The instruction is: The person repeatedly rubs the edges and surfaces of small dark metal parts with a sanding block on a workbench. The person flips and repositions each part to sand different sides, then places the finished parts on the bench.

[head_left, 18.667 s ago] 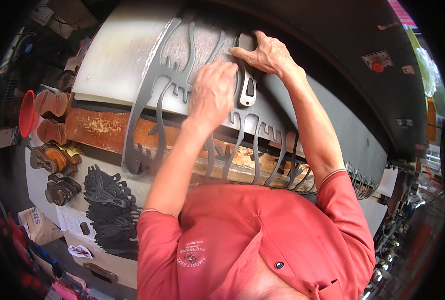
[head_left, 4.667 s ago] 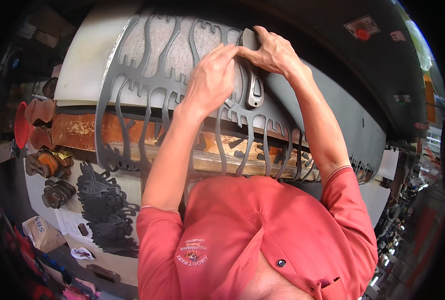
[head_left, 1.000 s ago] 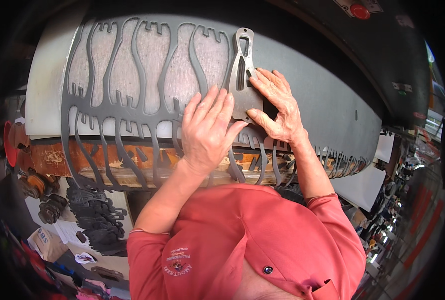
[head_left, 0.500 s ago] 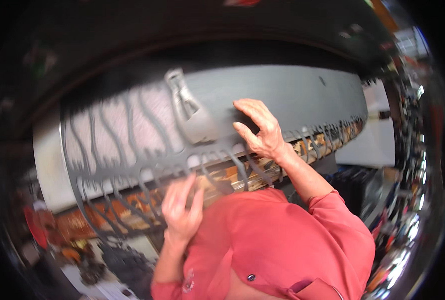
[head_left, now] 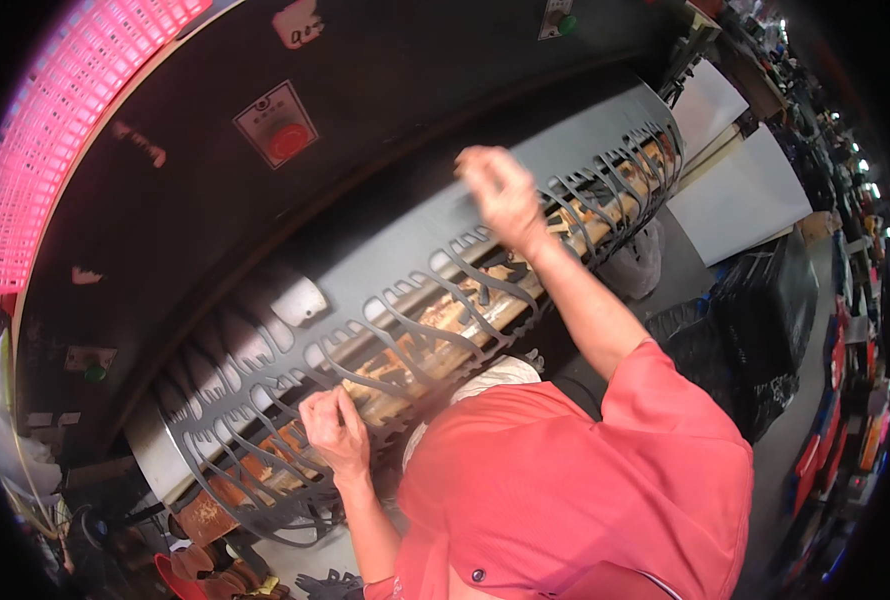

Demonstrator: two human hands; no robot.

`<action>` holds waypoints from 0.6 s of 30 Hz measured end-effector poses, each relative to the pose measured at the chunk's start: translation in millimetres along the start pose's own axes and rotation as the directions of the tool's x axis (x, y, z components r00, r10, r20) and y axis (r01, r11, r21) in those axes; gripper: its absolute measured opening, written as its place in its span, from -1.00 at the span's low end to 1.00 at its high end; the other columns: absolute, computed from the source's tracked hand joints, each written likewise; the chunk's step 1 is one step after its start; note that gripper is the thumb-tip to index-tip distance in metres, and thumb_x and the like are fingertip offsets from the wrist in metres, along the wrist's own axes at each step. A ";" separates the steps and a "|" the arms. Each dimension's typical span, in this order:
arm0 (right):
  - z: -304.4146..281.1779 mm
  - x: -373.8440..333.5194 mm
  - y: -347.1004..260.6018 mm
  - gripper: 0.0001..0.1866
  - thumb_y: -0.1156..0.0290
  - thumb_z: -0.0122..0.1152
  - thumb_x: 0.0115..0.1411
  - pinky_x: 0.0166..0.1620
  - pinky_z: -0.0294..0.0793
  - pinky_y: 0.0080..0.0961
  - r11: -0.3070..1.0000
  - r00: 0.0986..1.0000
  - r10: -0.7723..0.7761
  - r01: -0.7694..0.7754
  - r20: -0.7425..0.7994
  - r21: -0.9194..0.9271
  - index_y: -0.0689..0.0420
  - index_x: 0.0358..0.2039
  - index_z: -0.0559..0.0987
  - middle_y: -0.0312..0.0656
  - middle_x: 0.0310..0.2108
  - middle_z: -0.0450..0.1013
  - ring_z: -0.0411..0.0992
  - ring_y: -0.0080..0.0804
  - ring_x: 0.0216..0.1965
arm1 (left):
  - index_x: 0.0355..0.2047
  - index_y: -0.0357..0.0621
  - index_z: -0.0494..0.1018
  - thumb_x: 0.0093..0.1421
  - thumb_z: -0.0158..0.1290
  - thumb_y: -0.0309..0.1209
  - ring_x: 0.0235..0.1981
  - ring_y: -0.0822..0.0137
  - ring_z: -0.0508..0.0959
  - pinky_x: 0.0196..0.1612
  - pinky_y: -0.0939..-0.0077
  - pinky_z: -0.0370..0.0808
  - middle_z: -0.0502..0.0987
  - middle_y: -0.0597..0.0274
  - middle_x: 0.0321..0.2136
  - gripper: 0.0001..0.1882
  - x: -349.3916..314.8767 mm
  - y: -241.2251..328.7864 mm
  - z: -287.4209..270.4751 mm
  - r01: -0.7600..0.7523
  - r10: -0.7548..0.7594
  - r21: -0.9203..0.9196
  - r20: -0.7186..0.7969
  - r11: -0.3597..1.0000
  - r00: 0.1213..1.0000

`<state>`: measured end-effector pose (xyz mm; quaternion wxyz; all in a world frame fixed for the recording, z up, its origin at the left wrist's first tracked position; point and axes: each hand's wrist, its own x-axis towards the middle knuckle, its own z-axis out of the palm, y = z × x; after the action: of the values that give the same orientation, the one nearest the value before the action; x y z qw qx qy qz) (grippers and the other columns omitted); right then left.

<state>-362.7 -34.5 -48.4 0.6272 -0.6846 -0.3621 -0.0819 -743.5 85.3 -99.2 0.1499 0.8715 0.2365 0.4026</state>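
A long grey sheet (head_left: 385,250), cut through with rows of slender curved openings, lies along a bench and droops over its near edge in strips. My left hand (head_left: 337,435) is at this near edge, fingers curled together against the strips. Whatever they pinch is hidden. Farther right, my right hand (head_left: 505,200) hovers over or touches the uncut grey surface; its bent fingers are smeared by motion. A pale metal piece (head_left: 300,300), probably a cutting die, rests on the sheet's left part, partly hidden under the black machine.
The black machine body (head_left: 195,200) arches over the sheet's far side, with a red button (head_left: 288,141) and a green button (head_left: 565,24). A pink basket (head_left: 60,130) sits top left. Right are white boards (head_left: 740,200) and black bags (head_left: 755,330).
The view has turned, bringing the machine's buttons and pink basket in. My left hand has curled its fingers at the near edge. My right hand, spread before, now has bent, blurred fingers.
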 end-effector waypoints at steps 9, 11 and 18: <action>-132.7 152.5 52.1 -0.75 0.38 0.06 0.48 -0.30 0.38 -0.29 0.920 0.868 -0.350 0.246 -0.353 -0.306 0.20 -0.38 0.39 -0.03 -0.51 0.26 0.20 -0.31 -0.45 | -0.25 -0.27 0.59 0.25 0.24 -0.66 -0.29 -0.03 0.57 -0.18 0.14 0.54 0.62 -0.01 -0.37 -0.90 -6.5 -9.5 7.2 -0.029 0.033 0.081 -0.043 0.996 0.999; -157.4 123.7 55.2 -0.70 0.21 0.22 0.47 -0.29 0.51 -0.55 0.960 0.954 -0.166 0.098 -0.251 -0.262 0.21 -0.23 0.69 -0.35 -0.51 0.54 0.48 -0.65 -0.43 | -0.17 -0.25 0.61 0.25 0.24 -0.65 -0.24 -0.01 0.57 -0.17 0.14 0.55 0.62 0.00 -0.36 -0.85 -5.8 -0.6 5.9 0.023 -0.020 0.102 -0.029 0.995 0.999; -138.6 -43.5 81.0 -0.81 0.31 0.29 0.35 -0.29 0.51 -0.33 0.959 0.990 -0.130 0.110 -0.061 -0.261 0.18 -0.32 0.62 -0.17 -0.50 0.57 0.57 -0.29 -0.45 | -0.07 -0.20 0.60 0.26 0.28 -0.54 -0.14 -0.01 0.60 0.00 0.13 0.53 0.65 0.07 -0.22 -0.77 -19.5 75.1 45.9 -0.068 0.070 0.044 -0.047 0.997 0.996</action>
<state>-298.3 -174.8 -110.1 0.5405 -0.7333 -0.3648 -0.1926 -697.1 8.3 -106.5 0.1117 0.8721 0.2182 0.4234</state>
